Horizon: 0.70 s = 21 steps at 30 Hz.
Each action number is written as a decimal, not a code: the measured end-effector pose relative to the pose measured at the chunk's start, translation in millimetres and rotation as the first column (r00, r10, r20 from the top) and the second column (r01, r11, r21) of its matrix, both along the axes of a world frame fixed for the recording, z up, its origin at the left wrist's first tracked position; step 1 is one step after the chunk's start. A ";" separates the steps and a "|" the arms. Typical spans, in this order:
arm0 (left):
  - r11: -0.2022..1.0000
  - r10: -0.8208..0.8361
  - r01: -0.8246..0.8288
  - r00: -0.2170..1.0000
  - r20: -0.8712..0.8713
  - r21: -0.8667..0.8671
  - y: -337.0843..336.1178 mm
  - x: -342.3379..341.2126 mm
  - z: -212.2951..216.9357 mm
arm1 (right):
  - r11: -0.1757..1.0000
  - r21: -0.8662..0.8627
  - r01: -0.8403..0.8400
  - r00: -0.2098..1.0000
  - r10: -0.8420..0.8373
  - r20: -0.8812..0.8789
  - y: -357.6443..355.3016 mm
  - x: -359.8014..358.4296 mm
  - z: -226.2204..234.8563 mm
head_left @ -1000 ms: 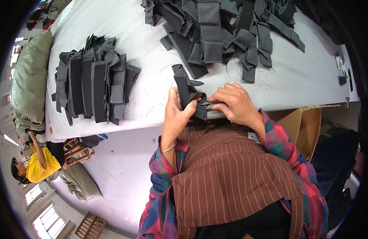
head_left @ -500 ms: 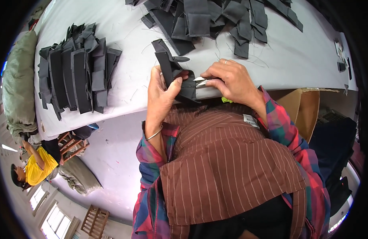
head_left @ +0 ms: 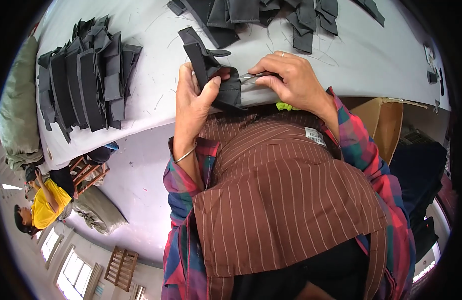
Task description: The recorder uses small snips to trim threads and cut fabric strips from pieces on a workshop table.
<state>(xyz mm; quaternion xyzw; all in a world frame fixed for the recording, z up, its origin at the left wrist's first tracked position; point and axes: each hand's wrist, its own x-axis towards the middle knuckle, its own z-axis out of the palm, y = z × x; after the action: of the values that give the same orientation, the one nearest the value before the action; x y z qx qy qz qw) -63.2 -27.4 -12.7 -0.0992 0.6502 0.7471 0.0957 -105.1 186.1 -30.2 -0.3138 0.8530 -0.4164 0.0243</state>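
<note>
My left hand [head_left: 193,105] grips a folded strip of dark grey fabric [head_left: 227,94], thumb in front and fingers behind. One long end of the strip sticks up past the hand, and a small tab juts out beside it. My right hand [head_left: 293,80] is closed around small metal thread snips [head_left: 248,77]. Their blades point left and reach the strip's right edge; whether they touch a thread is too small to tell. Both hands are just above the near edge of the white-covered table [head_left: 158,65].
Stacked dark strips [head_left: 86,82] lie on the table's left, and a loose pile of dark pieces [head_left: 241,12] at the far side. Loose threads are scattered about. A cardboard box [head_left: 386,125] stands below the table at right. At far left sits a person in yellow [head_left: 48,202].
The snips' blades, spread apart before, now look closer together at the fabric edge. Both hands and the table's contents appear slightly higher and further left in the picture.
</note>
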 end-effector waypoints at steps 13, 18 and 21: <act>0.999 -0.006 0.006 1.000 0.007 0.042 -1.2 1.1 -1.0 | 0.994 0.055 -0.098 0.994 0.100 -0.040 -3.8 0.6 -1.2; 0.998 -0.010 0.008 1.000 0.021 0.068 -3.3 -0.2 -2.6 | 0.989 0.050 -0.140 0.986 0.144 -0.088 -6.6 -3.3 1.1; 0.998 -0.010 0.009 1.000 0.013 0.066 -3.7 0.0 -2.7 | 0.986 0.078 -0.147 0.981 0.156 -0.119 -5.9 -5.4 3.0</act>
<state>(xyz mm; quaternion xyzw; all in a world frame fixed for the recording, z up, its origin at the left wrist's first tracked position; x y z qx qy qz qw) -63.2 -31.0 -15.4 -0.0979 0.6250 0.7670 0.1069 -110.6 180.1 -27.2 -0.4021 0.8403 -0.3634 0.0135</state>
